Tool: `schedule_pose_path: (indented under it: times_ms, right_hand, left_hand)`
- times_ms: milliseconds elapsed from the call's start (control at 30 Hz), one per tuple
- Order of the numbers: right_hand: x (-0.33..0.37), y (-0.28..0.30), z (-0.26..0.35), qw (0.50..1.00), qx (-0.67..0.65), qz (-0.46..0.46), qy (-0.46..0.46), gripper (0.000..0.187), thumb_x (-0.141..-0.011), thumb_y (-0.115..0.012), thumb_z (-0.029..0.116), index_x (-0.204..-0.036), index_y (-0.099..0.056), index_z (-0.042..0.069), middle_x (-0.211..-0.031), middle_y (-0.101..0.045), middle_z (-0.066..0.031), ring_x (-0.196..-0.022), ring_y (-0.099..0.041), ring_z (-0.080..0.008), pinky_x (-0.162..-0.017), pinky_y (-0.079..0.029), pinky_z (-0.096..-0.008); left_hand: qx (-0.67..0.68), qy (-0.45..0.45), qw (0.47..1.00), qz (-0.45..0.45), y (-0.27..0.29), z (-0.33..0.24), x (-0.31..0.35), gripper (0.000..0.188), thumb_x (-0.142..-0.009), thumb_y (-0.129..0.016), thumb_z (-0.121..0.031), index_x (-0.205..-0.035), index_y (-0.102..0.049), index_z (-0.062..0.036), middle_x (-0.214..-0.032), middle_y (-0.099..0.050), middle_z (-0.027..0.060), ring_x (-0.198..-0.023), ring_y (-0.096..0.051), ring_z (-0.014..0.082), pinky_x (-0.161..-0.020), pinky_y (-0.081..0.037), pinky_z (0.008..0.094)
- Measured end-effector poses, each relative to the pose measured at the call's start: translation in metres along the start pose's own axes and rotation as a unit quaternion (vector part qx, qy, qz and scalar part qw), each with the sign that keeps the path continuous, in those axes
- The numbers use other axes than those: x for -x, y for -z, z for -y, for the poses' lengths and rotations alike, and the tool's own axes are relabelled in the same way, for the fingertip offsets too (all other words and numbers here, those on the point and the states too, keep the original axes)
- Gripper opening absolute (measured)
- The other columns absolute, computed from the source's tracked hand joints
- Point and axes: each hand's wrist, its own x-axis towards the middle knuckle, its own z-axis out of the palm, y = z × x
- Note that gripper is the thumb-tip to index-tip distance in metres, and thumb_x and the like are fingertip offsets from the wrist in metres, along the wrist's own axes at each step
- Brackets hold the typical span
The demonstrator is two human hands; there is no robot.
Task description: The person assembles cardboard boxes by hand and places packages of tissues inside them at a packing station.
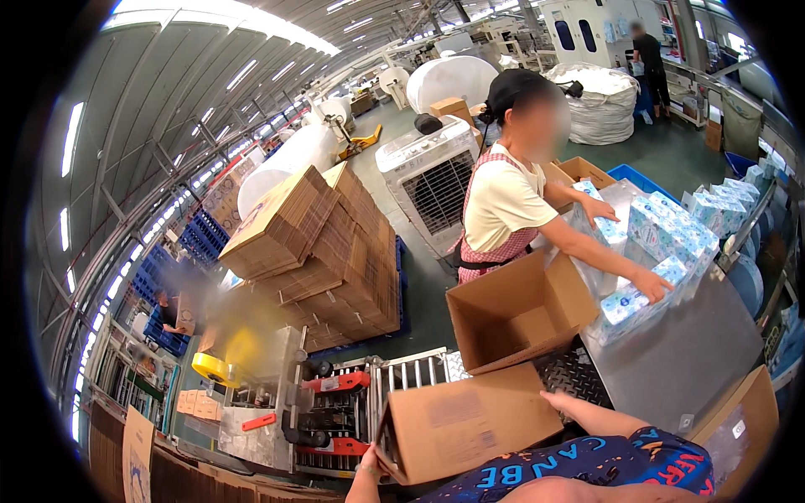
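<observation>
A brown cardboard box lies on its side in front of me, between both my hands. My left hand grips the edge at the box's left end, where flaps stand partly open. At the opposite end, my right hand presses against the upper right corner; most of its fingers are hidden. Just beyond stands an empty open carton. A co-worker in a checked apron has both hands on blue-and-white packs on the metal table.
A roller conveyor with red-trimmed machinery runs to the left. Yellow tape sits near a blurred area. Flattened cartons are stacked on a blue pallet, beside an air cooler. Another open carton is at my right.
</observation>
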Motion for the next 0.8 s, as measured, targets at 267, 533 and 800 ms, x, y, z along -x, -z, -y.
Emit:
schedule_pose_path:
  times_ms: [267,533,800]
  right_hand:
    - [0.150,-0.034,0.099,0.899,-0.090,0.381,0.198,0.045,-0.090,-0.068,0.009,-0.133,-0.058,-0.001,-0.128,-0.066,-0.0112,-0.118,-0.060,-0.0205,-0.103,-0.046,-0.0356]
    - [0.149,-0.052,0.082,0.874,0.259,0.274,0.306,0.067,-0.100,-0.050,0.046,-0.145,-0.037,-0.001,-0.136,-0.055,-0.0272,-0.120,-0.059,-0.0353,-0.099,-0.046,-0.0468]
    - [0.101,0.088,0.113,0.507,0.746,-0.200,0.383,0.060,-0.097,-0.048,0.048,-0.139,-0.058,0.006,-0.158,-0.038,-0.0156,-0.152,-0.022,-0.0306,-0.121,-0.007,-0.0628]
  left_hand:
    - [-0.135,-0.056,0.986,0.078,-0.069,0.032,-0.069,0.085,-0.098,-0.025,-0.074,-0.150,-0.044,-0.0085,-0.149,-0.050,0.0144,-0.137,-0.046,0.0326,-0.115,-0.035,0.0472]
    - [-0.198,-0.202,0.914,0.290,-0.341,0.076,0.008,0.099,-0.094,-0.048,-0.066,-0.159,-0.009,-0.0033,-0.166,-0.013,0.0194,-0.153,-0.012,0.0303,-0.122,-0.016,0.0430]
    - [-0.369,-0.314,0.864,0.137,-0.280,0.100,-0.082,0.074,-0.086,-0.072,-0.014,-0.147,-0.035,0.0030,-0.124,-0.065,0.0217,-0.110,-0.064,0.0346,-0.097,-0.050,0.0422]
